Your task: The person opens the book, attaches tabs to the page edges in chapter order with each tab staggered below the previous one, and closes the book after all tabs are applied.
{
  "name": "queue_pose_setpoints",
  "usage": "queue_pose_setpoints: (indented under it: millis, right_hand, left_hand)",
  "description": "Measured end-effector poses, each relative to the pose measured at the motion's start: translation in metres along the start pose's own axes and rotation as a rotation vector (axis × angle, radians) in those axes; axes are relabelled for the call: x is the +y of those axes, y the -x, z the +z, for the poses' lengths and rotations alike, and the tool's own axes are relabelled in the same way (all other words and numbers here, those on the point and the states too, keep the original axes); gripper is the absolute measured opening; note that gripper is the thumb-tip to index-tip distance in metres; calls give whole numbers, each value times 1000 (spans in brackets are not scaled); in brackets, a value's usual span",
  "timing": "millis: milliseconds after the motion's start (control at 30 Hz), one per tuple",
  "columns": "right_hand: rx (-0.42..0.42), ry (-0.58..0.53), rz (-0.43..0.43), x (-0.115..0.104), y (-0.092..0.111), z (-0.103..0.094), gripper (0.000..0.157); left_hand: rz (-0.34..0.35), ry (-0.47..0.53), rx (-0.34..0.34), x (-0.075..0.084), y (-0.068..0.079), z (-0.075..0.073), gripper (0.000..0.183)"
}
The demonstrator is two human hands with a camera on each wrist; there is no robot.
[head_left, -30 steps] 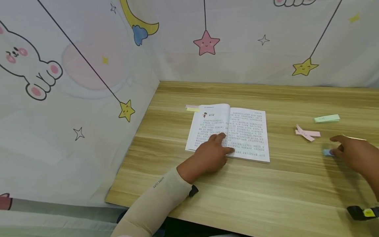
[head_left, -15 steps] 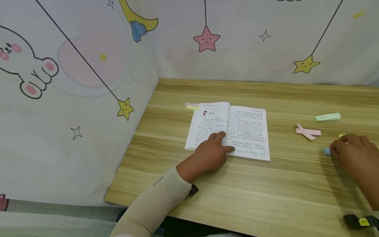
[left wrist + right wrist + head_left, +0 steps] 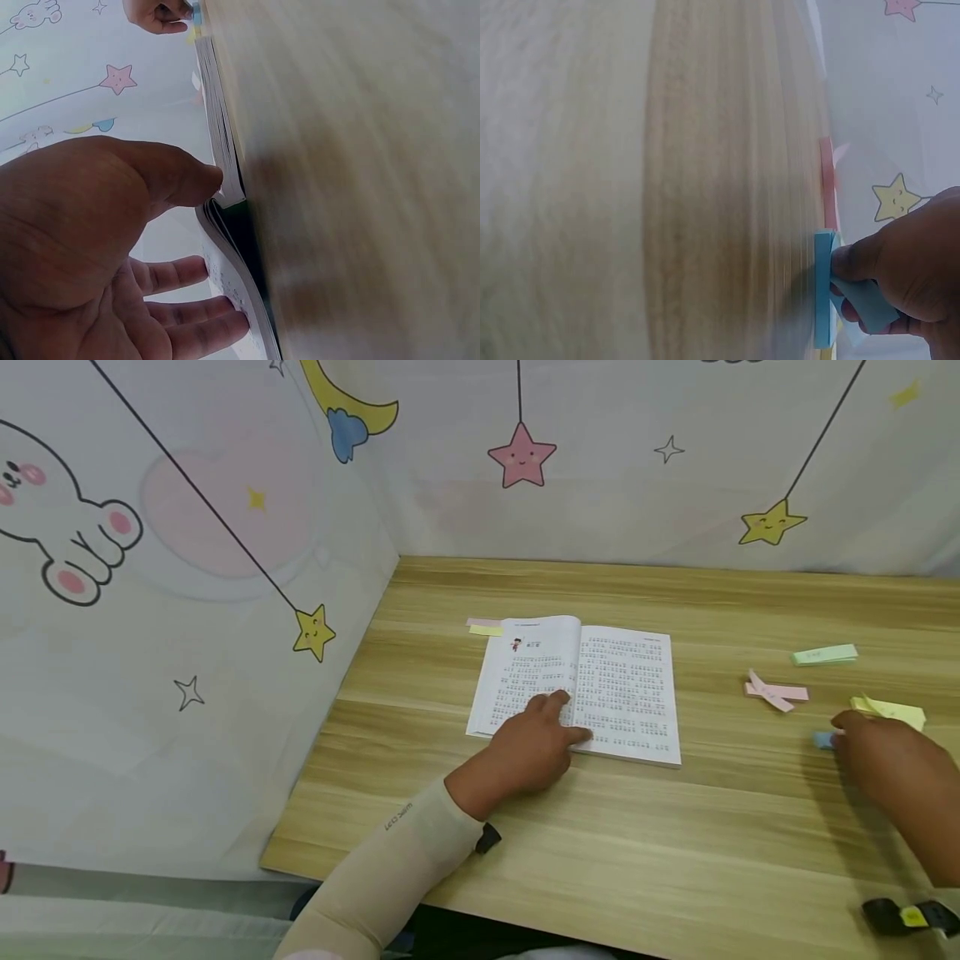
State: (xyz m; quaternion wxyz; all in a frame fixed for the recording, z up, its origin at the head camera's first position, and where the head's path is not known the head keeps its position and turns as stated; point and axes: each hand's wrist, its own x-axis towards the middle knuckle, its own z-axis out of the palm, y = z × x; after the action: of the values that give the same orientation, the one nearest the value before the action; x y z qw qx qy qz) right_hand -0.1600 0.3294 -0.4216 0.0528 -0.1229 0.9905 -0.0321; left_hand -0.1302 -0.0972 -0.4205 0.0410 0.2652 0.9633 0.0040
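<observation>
An open book (image 3: 626, 693) with printed pages lies on the table. My left hand (image 3: 531, 745) presses it down near the middle fold, the thumb on the right page and other fingers on the left page; these fingers (image 3: 206, 330) look mostly straight in the left wrist view. Over at the right, my right hand (image 3: 896, 768) is at a blue sticky note pad (image 3: 823, 292). Its thumb and fingers pinch a blue sticky note (image 3: 870, 306) that bends up from the pad. In the head view, this hand hides most of the blue pad.
Pink sticky notes (image 3: 776, 692), a green pad (image 3: 825, 655) and a yellow pad (image 3: 903, 714) lie around the right hand. Pink and yellow tabs (image 3: 485, 630) stick out from the book's left side. A cartoon-printed curtain (image 3: 600, 518) stands behind the table (image 3: 712, 852).
My right hand's fingers have come together on the blue sticky note, and the hand has shifted slightly, uncovering more of the yellow pad. My left hand stays on the book.
</observation>
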Motion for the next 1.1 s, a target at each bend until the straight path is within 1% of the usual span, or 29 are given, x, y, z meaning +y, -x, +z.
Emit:
queue_pose_setpoints:
  millis: [67,200,333,467,633,733,767,833,900,967,1033,1067,1100]
  right_hand:
    - [11,-9,-15,0,-1,1,20]
    - [-7,-59,-45,1,-5,2,15]
    - [-27,-124,-32,3,-9,2,18]
    - [-44,-132,-11,1,-8,0,18]
    - [-144,-141,-5,-2,-7,-11,23]
    - [-193,-146,0,-5,-8,-21,27]
    - [-194,-139,2,-7,-8,-24,28]
    - [-173,-145,13,-12,-12,-31,31]
    - [-112,-170,25,-20,-19,-37,37]
    - [-33,-224,36,-32,-29,-40,43]
    - [33,-302,36,-45,-41,-41,47]
    - [53,-335,27,-51,-48,-40,48]
    - [55,-365,21,-57,-55,-39,50]
  left_hand:
    - [0,-2,2,0,0,-1,37]
    - [-9,16,4,-1,1,-3,38]
    - [-19,27,-9,-1,0,-4,38]
    - [-14,30,-8,-1,-1,-3,39]
    - [-11,25,-4,-1,-1,-3,39]
    - [-12,27,-6,-1,-1,-3,39]
    - [-10,28,-5,-1,-2,-3,39]
    - [-5,32,-2,0,-2,-3,39]
    - [-2,38,0,0,-1,-4,39]
    - [-3,40,-4,0,-1,-4,39]
    - [-6,45,-12,0,0,-4,39]
    - [-7,48,-15,0,0,-4,38]
    - [-8,52,-17,1,1,-3,38]
